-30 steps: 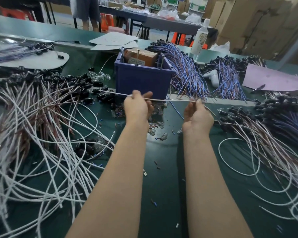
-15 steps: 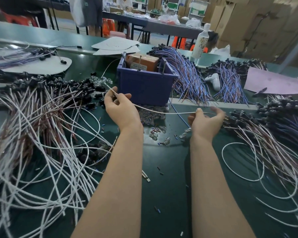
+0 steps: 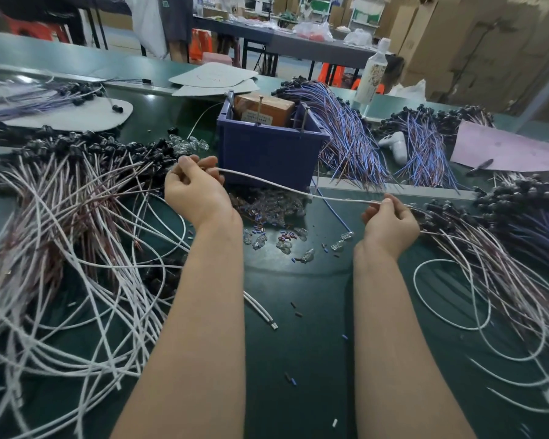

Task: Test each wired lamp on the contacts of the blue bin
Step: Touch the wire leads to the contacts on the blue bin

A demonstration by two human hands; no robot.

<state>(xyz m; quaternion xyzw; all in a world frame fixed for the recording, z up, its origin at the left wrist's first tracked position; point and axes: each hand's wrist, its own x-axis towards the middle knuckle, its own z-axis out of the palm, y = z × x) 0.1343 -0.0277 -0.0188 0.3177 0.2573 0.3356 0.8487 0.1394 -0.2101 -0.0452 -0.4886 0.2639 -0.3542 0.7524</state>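
Left hand [image 3: 197, 191] and right hand [image 3: 390, 221] each pinch the white lamp wire [image 3: 298, 189], stretched just in front of the blue bin [image 3: 267, 150] near the table's [image 3: 298, 343] middle, and it might snag on the wire pile [image 3: 76, 217] by the left edge and drag others along.

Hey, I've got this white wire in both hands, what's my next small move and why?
Probably raise the wire to the pins on the bin. Your left hand and right hand both pinch it, stretched in front of the bin below its rim, so it touches no pin yet.
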